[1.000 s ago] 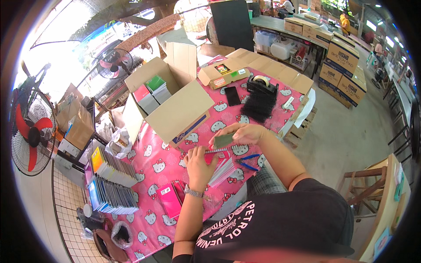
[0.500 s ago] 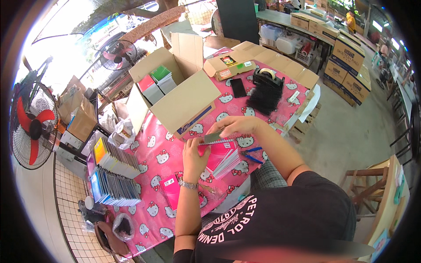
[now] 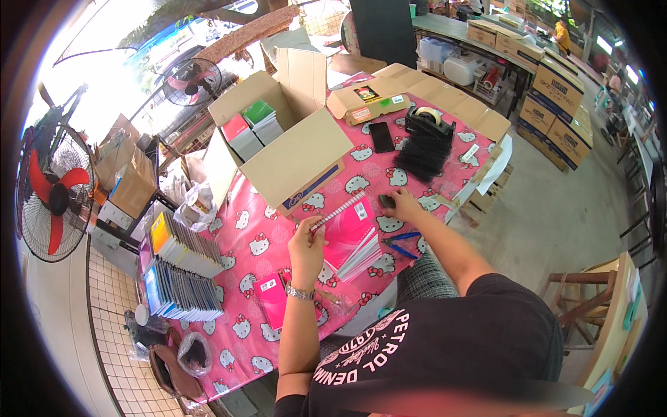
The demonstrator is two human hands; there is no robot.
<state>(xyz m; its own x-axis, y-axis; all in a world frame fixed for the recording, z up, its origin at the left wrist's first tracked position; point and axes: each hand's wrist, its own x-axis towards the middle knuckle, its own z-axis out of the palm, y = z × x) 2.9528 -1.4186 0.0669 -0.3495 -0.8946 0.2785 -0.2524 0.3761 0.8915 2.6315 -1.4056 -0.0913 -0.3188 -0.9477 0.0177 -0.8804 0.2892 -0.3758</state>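
Clock face centred on the spiral-bound pink notebook (image 3: 353, 224), 12 toward the far edge. Notebook lies on the pink patterned tabletop (image 3: 274, 236), in front of the wearer, coil edge facing 11.

Left hand (image 3: 306, 243) at 8–9: fingers closed on the notebook's coil end, thumb nearest the cover. Right hand (image 3: 403, 205) at 2, apart from the notebook: fingers curled round a small dark piece (image 3: 386, 201); kind unclear, mostly covered.

White page edges (image 3: 363, 260) fan out at 5. Blue-handled pliers (image 3: 401, 245) between 3 and 4, handles spread. Second pink notebook (image 3: 269, 300) between 7 and 8, flat, near the left wrist.

Open carton (image 3: 295, 163) at 11, red- and green-covered pads (image 3: 251, 128) inside. Phone (image 3: 381, 137) just short of 1; tape dispenser (image 3: 429, 124) at 1, black coils (image 3: 419, 165) closer in, between 1 and 2. Stacked blue notebooks (image 3: 182, 293) at 8, well apart.
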